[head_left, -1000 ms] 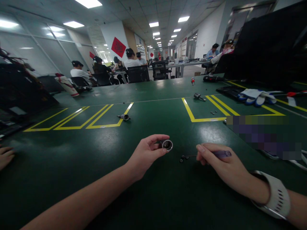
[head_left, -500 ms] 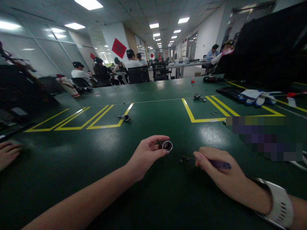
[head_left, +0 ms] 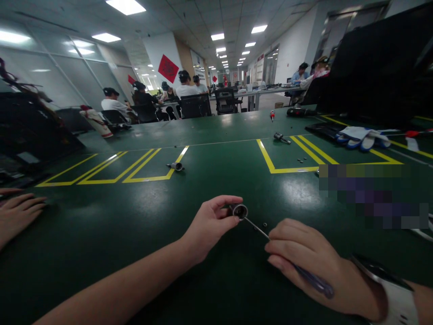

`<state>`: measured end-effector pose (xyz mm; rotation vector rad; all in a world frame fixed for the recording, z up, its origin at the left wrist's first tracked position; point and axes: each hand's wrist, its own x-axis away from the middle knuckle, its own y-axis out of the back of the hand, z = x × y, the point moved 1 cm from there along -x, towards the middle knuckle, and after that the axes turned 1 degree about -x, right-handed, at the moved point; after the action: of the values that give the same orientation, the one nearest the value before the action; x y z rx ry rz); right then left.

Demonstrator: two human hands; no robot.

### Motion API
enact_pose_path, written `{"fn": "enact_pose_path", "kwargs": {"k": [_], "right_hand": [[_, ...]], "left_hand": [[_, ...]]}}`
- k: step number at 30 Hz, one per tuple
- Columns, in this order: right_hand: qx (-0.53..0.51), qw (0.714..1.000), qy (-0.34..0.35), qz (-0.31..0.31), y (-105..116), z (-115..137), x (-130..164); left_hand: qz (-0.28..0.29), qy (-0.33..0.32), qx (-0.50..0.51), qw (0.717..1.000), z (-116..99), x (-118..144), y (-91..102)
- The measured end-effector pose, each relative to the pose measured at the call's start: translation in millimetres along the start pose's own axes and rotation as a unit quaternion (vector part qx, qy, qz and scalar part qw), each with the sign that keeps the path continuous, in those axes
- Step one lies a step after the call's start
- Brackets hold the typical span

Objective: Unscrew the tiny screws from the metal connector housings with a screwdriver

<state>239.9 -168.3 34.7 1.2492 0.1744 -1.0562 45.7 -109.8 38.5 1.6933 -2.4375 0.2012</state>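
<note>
A long open-plan workroom under strips of ceiling lights is seen beyond a dark green tabletop [head_left: 142, 212] marked off with yellow tape lines [head_left: 270, 162]. At the near edge, a small metal cylinder [head_left: 239, 211] is pinched between the thumb and fingers of the left hand [head_left: 211, 225], its open end turned toward the camera and held just above the surface. The left grip is closed on that cylinder. A slim screwdriver [head_left: 304, 275] with a purple handle is clasped in the right hand [head_left: 304, 262], whose grip is closed around the handle; the thin shaft is angled up and to the left, and its tip is met at the cylinder's mouth. A white watch strap [head_left: 399, 302] is worn at the right wrist. A tiny dark screw [head_left: 264, 224] is left lying on the tabletop just beside the shaft, between the two hands.

Farther back, a second metal cylinder [head_left: 176, 166] is laid on a yellow line, and a third [head_left: 280, 136] is set inside the taped box to the right, near a few small screws [head_left: 300, 160]. White and blue work gloves [head_left: 360, 135] are piled at the right edge. Another person's hand [head_left: 16, 214] is rested flat on the tabletop at far left. Seated people in dark caps [head_left: 184, 85] are grouped at tables in the background, below a red diamond sign [head_left: 168, 68] on the wall.
</note>
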Motion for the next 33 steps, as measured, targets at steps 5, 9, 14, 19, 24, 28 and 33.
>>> {"fn": "enact_pose_path", "kwargs": {"k": [5,9,14,19,24,28,33], "right_hand": [[0.032,0.999,0.008,0.012,-4,1,0],[0.053,0.998,0.015,0.019,-5,2,-1],[0.079,0.996,0.031,0.029,-6,7,-3],[0.09,0.995,0.037,0.025,-7,12,-4],[0.102,0.994,0.026,0.035,-11,15,-6],[0.106,0.993,0.02,0.047,-12,16,-7],[0.103,0.993,0.025,0.053,-11,18,-7]], "left_hand": [[0.001,0.0,0.003,1.0,0,5,-6.4],[-0.021,-0.011,-0.003,1.0,-1,6,-10.1],[-0.06,-0.017,-0.012,0.998,1,3,-13.1],[-0.091,-0.014,-0.019,0.996,0,2,-14.8],[-0.094,-0.014,-0.024,0.995,1,3,-16.1],[-0.09,-0.025,-0.039,0.995,4,1,-15.5],[-0.084,-0.041,-0.025,0.995,4,1,-15.5]]}}
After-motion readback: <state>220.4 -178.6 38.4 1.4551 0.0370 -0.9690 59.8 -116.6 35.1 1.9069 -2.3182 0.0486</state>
